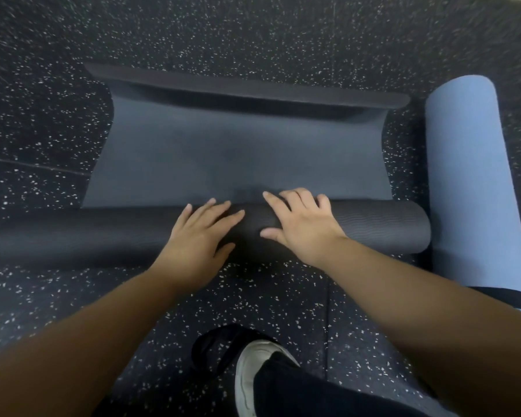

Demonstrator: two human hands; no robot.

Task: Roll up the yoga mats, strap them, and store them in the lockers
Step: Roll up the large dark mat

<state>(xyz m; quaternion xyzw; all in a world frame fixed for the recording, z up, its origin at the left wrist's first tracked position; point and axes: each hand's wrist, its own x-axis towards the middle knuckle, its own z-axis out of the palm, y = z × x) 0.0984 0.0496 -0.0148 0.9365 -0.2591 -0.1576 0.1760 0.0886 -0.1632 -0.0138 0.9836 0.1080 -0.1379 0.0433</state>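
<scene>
Half-rolled dark grey foam yoga mat point(238, 152) on speckled black rubber floor point(253, 31), roll axis left-right. Left hand point(197, 236) and right hand point(301, 222) press flat, fingers extended, gripping nothing. Rolled blue mat point(469, 182) just beside right end.

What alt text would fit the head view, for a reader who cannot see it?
Left hand and right hand press flat on a half-rolled black yoga mat on speckled floor. A rolled blue mat lies at right.

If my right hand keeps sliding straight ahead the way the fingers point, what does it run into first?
The right hand would first cross the flat part of the black mat, then probably meet its curled far edge; depth is hard to judge.
</scene>
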